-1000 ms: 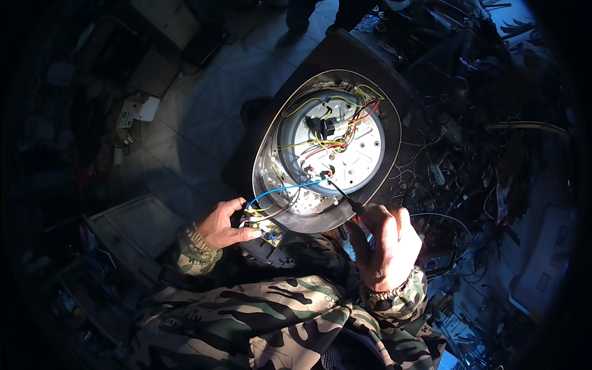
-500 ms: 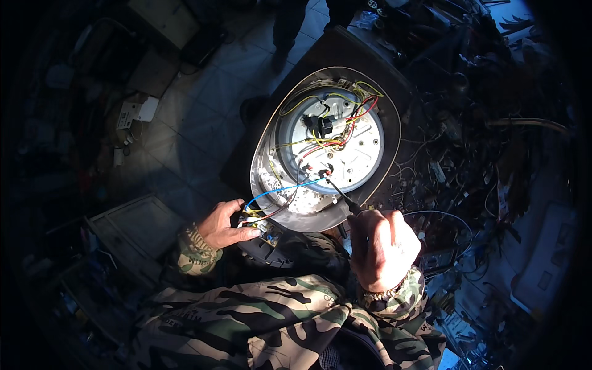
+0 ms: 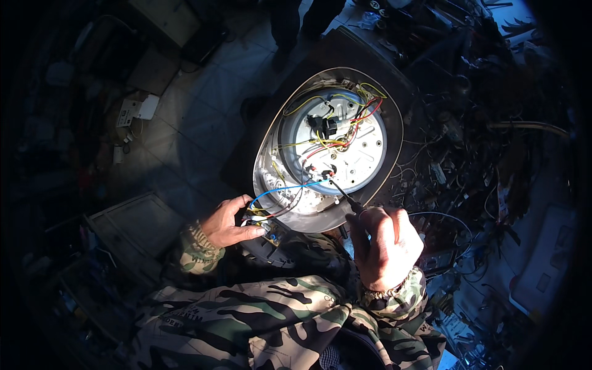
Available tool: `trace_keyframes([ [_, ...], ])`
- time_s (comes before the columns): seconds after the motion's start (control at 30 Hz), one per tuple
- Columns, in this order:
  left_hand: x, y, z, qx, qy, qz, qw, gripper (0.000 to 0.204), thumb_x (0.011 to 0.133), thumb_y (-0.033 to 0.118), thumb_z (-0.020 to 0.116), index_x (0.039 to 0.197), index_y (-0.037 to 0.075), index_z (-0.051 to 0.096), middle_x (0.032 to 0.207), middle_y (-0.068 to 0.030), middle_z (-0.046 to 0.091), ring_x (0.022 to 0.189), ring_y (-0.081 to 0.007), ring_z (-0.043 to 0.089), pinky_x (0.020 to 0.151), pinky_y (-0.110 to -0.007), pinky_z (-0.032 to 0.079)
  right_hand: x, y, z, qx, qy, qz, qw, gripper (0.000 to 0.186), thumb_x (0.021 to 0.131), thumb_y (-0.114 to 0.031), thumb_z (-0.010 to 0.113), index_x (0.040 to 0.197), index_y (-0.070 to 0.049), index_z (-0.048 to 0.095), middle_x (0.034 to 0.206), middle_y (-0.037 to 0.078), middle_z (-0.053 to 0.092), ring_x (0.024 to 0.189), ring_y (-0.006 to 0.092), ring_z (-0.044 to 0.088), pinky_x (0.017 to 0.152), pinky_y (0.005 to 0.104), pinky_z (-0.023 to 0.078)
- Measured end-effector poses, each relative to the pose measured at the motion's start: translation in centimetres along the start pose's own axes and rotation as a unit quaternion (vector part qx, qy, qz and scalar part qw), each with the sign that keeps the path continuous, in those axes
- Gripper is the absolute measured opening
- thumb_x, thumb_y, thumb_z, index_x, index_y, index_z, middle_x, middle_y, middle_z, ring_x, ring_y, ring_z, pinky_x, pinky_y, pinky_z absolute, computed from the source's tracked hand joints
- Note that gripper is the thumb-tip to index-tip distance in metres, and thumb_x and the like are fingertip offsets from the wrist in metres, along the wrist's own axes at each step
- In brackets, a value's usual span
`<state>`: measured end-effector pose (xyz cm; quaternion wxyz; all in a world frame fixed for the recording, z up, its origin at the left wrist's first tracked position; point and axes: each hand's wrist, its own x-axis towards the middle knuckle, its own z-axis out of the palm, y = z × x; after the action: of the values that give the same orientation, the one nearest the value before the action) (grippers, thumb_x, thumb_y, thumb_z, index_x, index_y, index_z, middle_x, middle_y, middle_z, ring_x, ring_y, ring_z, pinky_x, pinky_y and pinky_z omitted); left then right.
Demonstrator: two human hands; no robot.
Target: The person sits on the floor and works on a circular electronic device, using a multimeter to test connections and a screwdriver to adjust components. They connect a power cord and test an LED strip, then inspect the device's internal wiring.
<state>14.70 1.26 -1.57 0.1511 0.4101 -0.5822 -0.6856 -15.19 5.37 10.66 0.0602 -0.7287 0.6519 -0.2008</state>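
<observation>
An appliance housing (image 3: 392,151) stands open, showing a round silver metal plate (image 3: 369,157) with a black component (image 3: 323,126), yellow and red wires. My left hand (image 3: 229,223) grips a small circuit board (image 3: 271,234) with blue, dark and yellow wires at the housing's lower left. A blue wire (image 3: 287,188) runs from it to the plate. My right hand (image 3: 387,246) is closed round a screwdriver (image 3: 350,200); its thin tip reaches a small black and red part (image 3: 327,172) near the plate's lower edge, though I cannot tell whether it touches.
A dark board (image 3: 333,44) lies under the housing. Cluttered wires and scrap (image 3: 468,154) fill the right side. Tiled floor (image 3: 200,111), cartons (image 3: 131,114), and a wooden cabinet (image 3: 132,228) are at left. Another person's legs (image 3: 287,24) stand at the top.
My hands and the screwdriver stay almost in place, with slight shifts of my right hand. The other person's legs at the top have moved a little.
</observation>
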Motion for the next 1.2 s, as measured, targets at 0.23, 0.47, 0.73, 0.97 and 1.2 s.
trace_keyframes([
  [0.23,0.6,-0.8,-0.2,0.008,-0.017,0.007,1.0,0.051,0.08,0.026,0.085,0.113,-0.004,0.06,0.099,-0.0143,0.073,0.093,-0.0191,0.069,0.085,-0.034,0.053,0.4,-0.1,-0.3,0.021,-0.004,-0.019,1.0,0.025,0.07,-0.001,0.079,0.091,0.002,0.066,0.076,0.012,0.058,0.063,0.0269,0.059,0.051,0.0357,0.048],
  [0.47,1.0,-0.1,-0.4,0.029,-0.023,0.013,0.999,0.056,0.079,0.026,0.085,0.118,-0.006,0.06,0.102,-0.0148,0.073,0.094,-0.0199,0.07,0.088,-0.034,0.053,0.5,-0.2,-0.1,0.009,0.017,-0.017,1.0,0.022,0.075,-0.002,0.08,0.089,-0.004,0.063,0.075,0.01,0.061,0.062,0.0282,0.06,0.052,0.0356,0.048],
  [0.73,1.1,0.7,-0.6,0.006,-0.022,-0.016,1.0,0.053,0.078,0.026,0.086,0.116,-0.004,0.063,0.104,-0.01,0.074,0.096,-0.0142,0.067,0.09,-0.031,0.051,0.4,-0.1,-0.8,0.009,-0.044,0.034,0.998,0.023,0.075,-0.01,0.08,0.091,0.0,0.065,0.067,0.009,0.053,0.057,0.0245,0.057,0.048,0.0344,0.046],
  [0.97,1.3,1.6,-0.5,-0.02,-0.026,-0.035,0.999,0.054,0.078,0.026,0.087,0.118,-0.003,0.063,0.105,-0.0103,0.074,0.097,-0.0137,0.066,0.092,-0.031,0.05,0.5,-0.1,-0.9,0.001,-0.017,0.046,0.999,0.02,0.075,-0.001,0.079,0.087,-0.004,0.063,0.075,0.01,0.064,0.06,0.0266,0.062,0.053,0.0333,0.049],
  [1.2,1.2,1.3,-0.8,-0.003,-0.037,-0.041,0.998,0.055,0.077,0.023,0.087,0.118,-0.003,0.062,0.107,-0.0101,0.073,0.1,-0.0139,0.066,0.094,-0.031,0.049,0.8,-1.0,-1.5,0.0,-0.06,0.064,0.996,0.019,0.076,-0.003,0.079,0.085,-0.003,0.062,0.075,0.011,0.064,0.058,0.0269,0.061,0.053,0.0328,0.049],
])
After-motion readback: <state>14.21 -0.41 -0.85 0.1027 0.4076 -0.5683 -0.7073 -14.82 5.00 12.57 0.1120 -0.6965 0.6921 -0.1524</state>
